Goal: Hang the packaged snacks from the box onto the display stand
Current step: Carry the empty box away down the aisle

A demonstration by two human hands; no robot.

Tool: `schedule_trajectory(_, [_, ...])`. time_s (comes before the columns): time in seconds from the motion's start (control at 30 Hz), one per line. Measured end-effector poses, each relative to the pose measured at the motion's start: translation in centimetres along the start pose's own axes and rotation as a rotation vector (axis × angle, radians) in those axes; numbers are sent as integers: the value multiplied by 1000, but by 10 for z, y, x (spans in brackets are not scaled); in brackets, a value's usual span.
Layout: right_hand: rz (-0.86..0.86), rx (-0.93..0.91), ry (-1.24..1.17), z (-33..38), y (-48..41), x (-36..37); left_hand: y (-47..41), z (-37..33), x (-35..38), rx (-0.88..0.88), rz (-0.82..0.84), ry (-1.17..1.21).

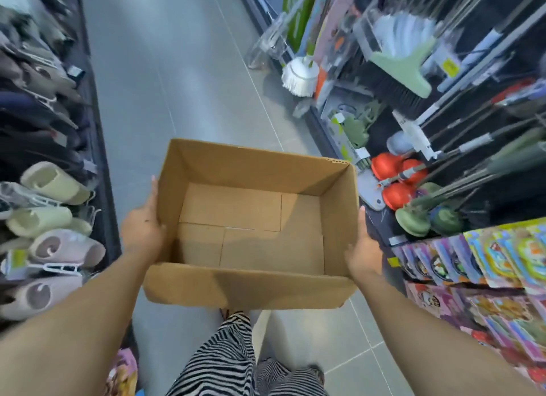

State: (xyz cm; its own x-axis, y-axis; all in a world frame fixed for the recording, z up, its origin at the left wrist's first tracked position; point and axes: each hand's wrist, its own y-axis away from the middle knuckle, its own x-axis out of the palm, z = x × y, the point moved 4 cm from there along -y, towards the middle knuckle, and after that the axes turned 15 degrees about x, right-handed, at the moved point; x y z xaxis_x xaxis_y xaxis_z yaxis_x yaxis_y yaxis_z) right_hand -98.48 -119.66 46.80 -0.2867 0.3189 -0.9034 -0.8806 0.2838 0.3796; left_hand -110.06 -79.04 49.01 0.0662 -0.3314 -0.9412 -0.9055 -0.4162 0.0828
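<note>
Both hands carry one cardboard box [257, 171] between them, held out in front of the body over the grey tiled floor [165, 70] of a shop aisle. Left hand [141, 227] lies flat against the outside of the box's left wall, one finger stretched straight along it and the thumb up at the rim. Right hand [362, 249] is pressed to the outside of the right wall with one digit pointing up along the edge. Its other fingers are hidden behind the cardboard, so I cannot tell whether they curl round it.

The box is upright and open at the top, so its bare bottom flaps show. The near flap is folded outward toward the person's striped trousers [218, 360].

Packaged snacks [472, 262] hang in overlapping colourful rows on the display stand [397, 239], low on the right. They are just beside the right forearm and apart from the box. They are too many and too blurred to count.

Above them on the same side hang three red plungers [387, 166], at least two green plungers [412, 221], one green broom [404, 67] and one white mop head [300, 76]. On the left rack are at least four pale slippers [54, 182], with darker ones blurred beyond them.
</note>
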Motion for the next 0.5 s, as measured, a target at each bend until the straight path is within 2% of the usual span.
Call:
schedule_trajectory(0.13, [3, -57, -8, 72, -13, 5, -31, 49, -23, -48, -58, 53])
schedule_trajectory(0.27, [-6, -98, 17, 126, -33, 4, -59, 69, -37, -87, -106, 44])
schedule_trajectory(0.5, [7, -140, 77, 205, -95, 2, -130, 88, -37, -176, -55, 27])
